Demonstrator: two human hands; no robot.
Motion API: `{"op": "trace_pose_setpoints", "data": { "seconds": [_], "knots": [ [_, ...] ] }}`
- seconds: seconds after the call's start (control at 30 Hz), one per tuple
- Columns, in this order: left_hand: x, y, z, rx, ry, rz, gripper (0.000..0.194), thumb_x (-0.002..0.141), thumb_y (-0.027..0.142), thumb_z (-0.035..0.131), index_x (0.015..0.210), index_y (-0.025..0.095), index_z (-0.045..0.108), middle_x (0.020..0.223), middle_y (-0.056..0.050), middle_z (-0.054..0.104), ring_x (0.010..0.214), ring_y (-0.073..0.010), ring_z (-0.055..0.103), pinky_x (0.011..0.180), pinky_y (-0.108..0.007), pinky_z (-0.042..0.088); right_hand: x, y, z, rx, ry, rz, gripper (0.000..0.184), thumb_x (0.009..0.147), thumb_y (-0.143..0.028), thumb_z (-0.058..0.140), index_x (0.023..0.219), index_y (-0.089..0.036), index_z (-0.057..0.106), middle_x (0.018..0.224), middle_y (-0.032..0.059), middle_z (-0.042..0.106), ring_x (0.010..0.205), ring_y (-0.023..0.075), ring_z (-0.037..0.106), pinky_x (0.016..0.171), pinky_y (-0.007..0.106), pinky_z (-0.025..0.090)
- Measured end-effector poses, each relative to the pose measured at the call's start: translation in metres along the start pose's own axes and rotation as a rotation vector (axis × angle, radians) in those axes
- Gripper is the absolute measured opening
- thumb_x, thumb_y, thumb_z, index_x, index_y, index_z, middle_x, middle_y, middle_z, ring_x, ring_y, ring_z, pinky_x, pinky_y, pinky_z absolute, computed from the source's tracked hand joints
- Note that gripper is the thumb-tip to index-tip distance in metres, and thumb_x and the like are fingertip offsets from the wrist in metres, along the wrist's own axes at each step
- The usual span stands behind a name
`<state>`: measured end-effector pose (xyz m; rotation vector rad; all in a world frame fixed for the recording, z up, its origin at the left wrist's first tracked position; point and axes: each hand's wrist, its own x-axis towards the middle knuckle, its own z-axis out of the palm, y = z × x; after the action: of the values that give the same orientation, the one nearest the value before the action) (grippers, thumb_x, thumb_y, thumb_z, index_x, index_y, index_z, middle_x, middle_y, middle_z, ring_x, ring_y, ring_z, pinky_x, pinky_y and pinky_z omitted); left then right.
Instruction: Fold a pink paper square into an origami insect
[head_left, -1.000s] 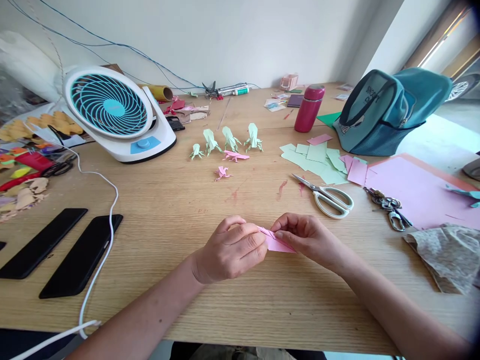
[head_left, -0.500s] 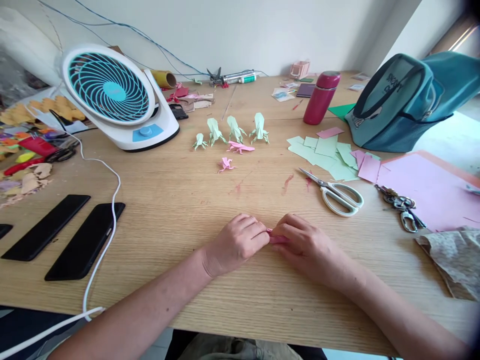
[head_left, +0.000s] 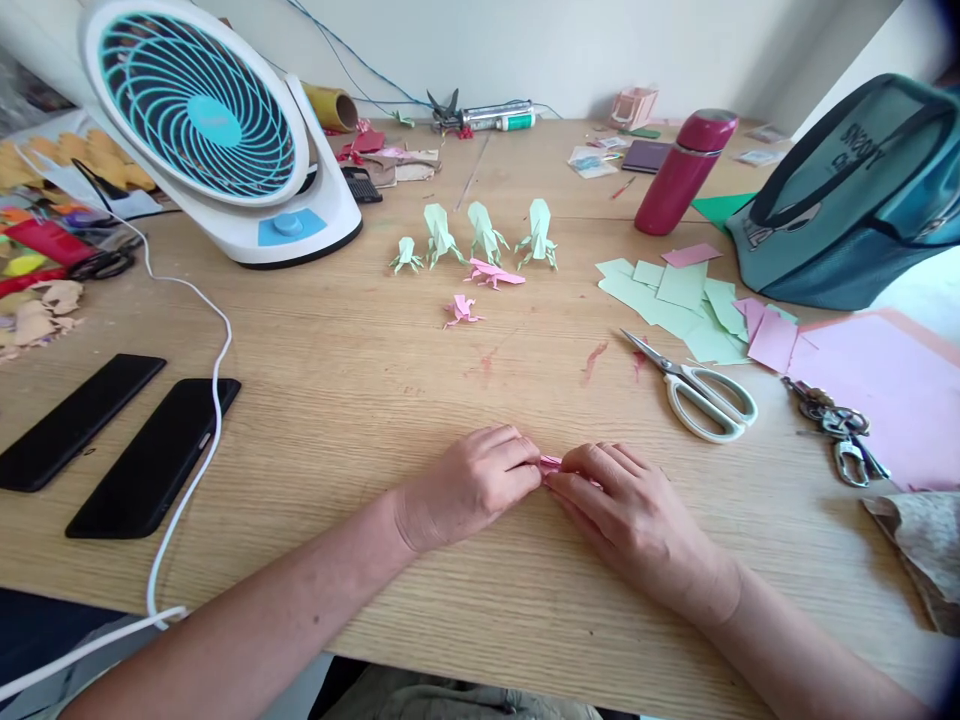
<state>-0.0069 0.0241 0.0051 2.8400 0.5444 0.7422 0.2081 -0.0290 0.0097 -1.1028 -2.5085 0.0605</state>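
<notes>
A small piece of folded pink paper [head_left: 551, 463] is pinched between my two hands close to the front of the desk; most of it is hidden by fingers. My left hand [head_left: 484, 485] grips its left end with fingers closed. On its right side my right hand [head_left: 630, 515] is closed on the same paper, fingers bent over it. Beyond the hands stand a pink origami figure [head_left: 463, 310] with thin legs and a longer pink origami insect [head_left: 495, 273]. Behind them is a row of several pale green origami figures [head_left: 486, 232].
Scissors [head_left: 701, 395] and keys [head_left: 840, 425] lie to the right, near green paper pieces [head_left: 679, 290] and a pink sheet [head_left: 892, 390]. A red bottle [head_left: 686, 172] and teal bag [head_left: 840, 200] stand behind. Leftward are a fan [head_left: 210, 120], two black phones [head_left: 154, 458] and a white cable [head_left: 219, 410].
The whole view has shifted and tilted slightly. My right hand's fingers have moved a little over the pink paper, which now shows less. Both hands still hold it.
</notes>
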Motion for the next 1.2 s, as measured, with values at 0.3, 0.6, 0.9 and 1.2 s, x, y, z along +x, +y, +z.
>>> {"op": "trace_pose_setpoints", "data": {
  "seconds": [0.3, 0.6, 0.9, 1.2],
  "knots": [
    [0.004, 0.000, -0.004, 0.016, -0.058, 0.008, 0.017, 0.099, 0.016, 0.052, 0.094, 0.013, 0.068, 0.091, -0.007, 0.068, 0.085, -0.0163, 0.061, 0.079, -0.030, 0.053, -0.001, -0.002, -0.001, -0.031, 0.012, -0.061, 0.026, 0.099, -0.008, 0.042, 0.089, -0.012, 0.067, 0.096, 0.0140, 0.065, 0.075, 0.0201, 0.051, 0.066, 0.035, 0.044],
    [-0.002, -0.002, -0.011, 0.001, -0.096, 0.040, 0.020, 0.097, 0.010, 0.052, 0.107, 0.014, 0.068, 0.098, -0.008, 0.069, 0.091, -0.0167, 0.063, 0.083, -0.029, 0.055, 0.000, -0.002, -0.003, 0.057, 0.003, -0.090, 0.024, 0.100, -0.009, 0.042, 0.092, -0.010, 0.065, 0.090, 0.0118, 0.066, 0.076, 0.0204, 0.051, 0.070, 0.035, 0.041],
    [0.000, 0.000, -0.009, -0.065, -0.083, -0.073, 0.018, 0.099, 0.014, 0.052, 0.108, 0.012, 0.067, 0.099, -0.007, 0.070, 0.091, -0.0169, 0.061, 0.084, -0.031, 0.053, -0.002, -0.002, 0.002, 0.153, 0.007, -0.008, 0.014, 0.096, -0.005, 0.051, 0.105, -0.012, 0.059, 0.081, 0.0043, 0.062, 0.072, 0.0173, 0.050, 0.072, 0.033, 0.040],
    [0.005, 0.001, -0.002, -0.095, -0.056, -0.231, 0.023, 0.100, 0.018, 0.051, 0.082, 0.015, 0.064, 0.083, -0.003, 0.062, 0.078, -0.0140, 0.054, 0.072, -0.027, 0.045, 0.002, -0.005, 0.003, 0.263, 0.036, 0.179, 0.019, 0.092, -0.003, 0.055, 0.105, -0.016, 0.055, 0.082, 0.0028, 0.061, 0.071, 0.0152, 0.053, 0.068, 0.031, 0.043]
  ]
}}
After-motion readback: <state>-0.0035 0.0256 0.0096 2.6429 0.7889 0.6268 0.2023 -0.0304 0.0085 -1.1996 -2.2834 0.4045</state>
